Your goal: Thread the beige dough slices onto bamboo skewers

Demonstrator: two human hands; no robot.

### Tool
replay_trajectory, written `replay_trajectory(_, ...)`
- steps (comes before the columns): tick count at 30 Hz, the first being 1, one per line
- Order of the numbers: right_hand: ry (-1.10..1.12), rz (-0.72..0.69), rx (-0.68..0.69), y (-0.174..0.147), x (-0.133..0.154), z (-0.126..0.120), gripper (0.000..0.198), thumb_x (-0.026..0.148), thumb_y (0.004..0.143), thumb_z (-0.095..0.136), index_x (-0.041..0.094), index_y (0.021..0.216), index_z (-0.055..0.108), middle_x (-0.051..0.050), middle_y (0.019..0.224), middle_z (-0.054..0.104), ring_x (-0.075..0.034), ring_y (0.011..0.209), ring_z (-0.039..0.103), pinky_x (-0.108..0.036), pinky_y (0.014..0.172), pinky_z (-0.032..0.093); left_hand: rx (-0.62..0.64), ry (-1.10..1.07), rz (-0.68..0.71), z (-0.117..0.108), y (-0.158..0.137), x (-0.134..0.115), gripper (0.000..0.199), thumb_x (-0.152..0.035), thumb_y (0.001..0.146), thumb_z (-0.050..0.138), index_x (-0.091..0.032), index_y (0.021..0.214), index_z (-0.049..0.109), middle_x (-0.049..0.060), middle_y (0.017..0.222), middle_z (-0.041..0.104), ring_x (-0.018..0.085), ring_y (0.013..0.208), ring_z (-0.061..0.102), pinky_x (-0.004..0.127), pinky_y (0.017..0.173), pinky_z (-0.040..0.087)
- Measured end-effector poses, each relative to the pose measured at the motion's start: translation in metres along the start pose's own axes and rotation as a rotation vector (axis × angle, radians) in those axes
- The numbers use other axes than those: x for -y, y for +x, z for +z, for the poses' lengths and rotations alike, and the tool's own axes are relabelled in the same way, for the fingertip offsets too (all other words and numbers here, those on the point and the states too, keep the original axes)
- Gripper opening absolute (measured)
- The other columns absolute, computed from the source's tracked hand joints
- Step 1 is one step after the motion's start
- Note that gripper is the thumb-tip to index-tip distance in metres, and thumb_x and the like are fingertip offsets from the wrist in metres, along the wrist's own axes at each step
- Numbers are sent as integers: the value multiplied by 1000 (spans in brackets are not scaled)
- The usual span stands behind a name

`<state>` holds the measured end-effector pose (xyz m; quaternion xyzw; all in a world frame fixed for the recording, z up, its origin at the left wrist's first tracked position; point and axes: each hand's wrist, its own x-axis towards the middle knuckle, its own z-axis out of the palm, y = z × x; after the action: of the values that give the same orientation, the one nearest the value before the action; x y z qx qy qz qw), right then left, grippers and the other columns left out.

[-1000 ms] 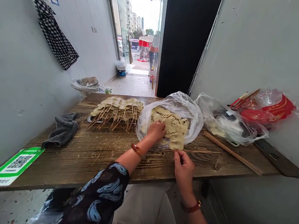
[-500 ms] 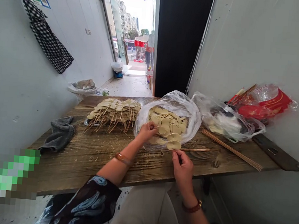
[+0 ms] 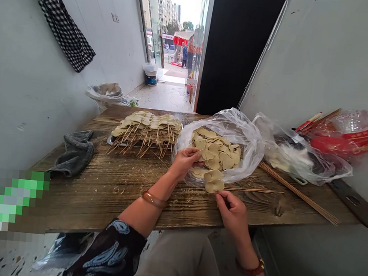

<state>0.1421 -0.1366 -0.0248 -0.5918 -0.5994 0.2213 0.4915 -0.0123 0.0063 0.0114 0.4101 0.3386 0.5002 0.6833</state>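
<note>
My left hand (image 3: 181, 164) pinches a thin, round, pale-yellow slice (image 3: 207, 155) over the front of an open clear plastic bag (image 3: 251, 146). Inside the bag lies a heap of similar slices (image 3: 229, 159). Held in the closed fingertips of my right hand (image 3: 234, 211) is a skewer, mostly hidden by the slices threaded on it (image 3: 214, 186). These sit just in front of the bag, below and to the right of my left hand. Left of the bag, loaded skewers of slices (image 3: 146, 128) are piled on a metal tray, their sticks pointing toward me.
A few loose skewers (image 3: 253, 190) lie behind my right hand, and a thicker bundle of skewers (image 3: 298, 193) rests farther right. A dark grey cloth (image 3: 73, 152) is on the wooden table (image 3: 101, 199) at left. Plastic bags (image 3: 301, 159) and a dark flat board (image 3: 355, 204) occupy the right end.
My left hand has lifted slightly, and the slice in its fingers now shows clearly. My right hand still holds the skewer, now a little lower. The whole view has shifted somewhat.
</note>
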Motion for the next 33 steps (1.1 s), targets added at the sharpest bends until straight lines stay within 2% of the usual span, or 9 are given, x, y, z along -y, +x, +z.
replay_trajectory(6,-17,-3,16,0,1,0,26,36,86,52,17,78,68,-2,68,65,-14,61,56,-23,58,42,17,-3,-5,2,-7,-6,38,-31,54,80,-10,81,62,3,75,67,12,63,62,26,60,54)
replay_trajectory(10,-18,11,45,-1,1,-1,28,36,86,50,16,78,67,0,64,61,-13,57,52,-22,54,39,-8,-15,27,2,-9,-7,37,-30,54,80,-11,79,60,2,72,66,12,63,62,27,62,55)
replay_trajectory(15,-62,-18,74,-2,2,0,27,35,87,50,17,75,66,-1,67,63,-14,61,54,-22,57,40,-33,16,65,4,-10,-8,36,-30,55,79,-12,79,60,2,72,66,13,65,61,28,63,55)
replay_trajectory(24,-29,66,-101,0,-1,3,27,37,85,51,16,78,66,-2,68,64,-14,59,55,-22,57,42,-116,74,131,-1,-8,-14,28,-25,59,74,-12,77,59,0,66,63,12,57,60,29,59,54)
replay_trajectory(33,-29,0,66,-3,2,-2,27,35,86,50,16,74,65,1,62,59,-12,56,50,-21,54,37,-80,88,153,-2,-6,-13,28,-27,58,74,-12,77,60,0,68,62,11,59,59,27,59,54)
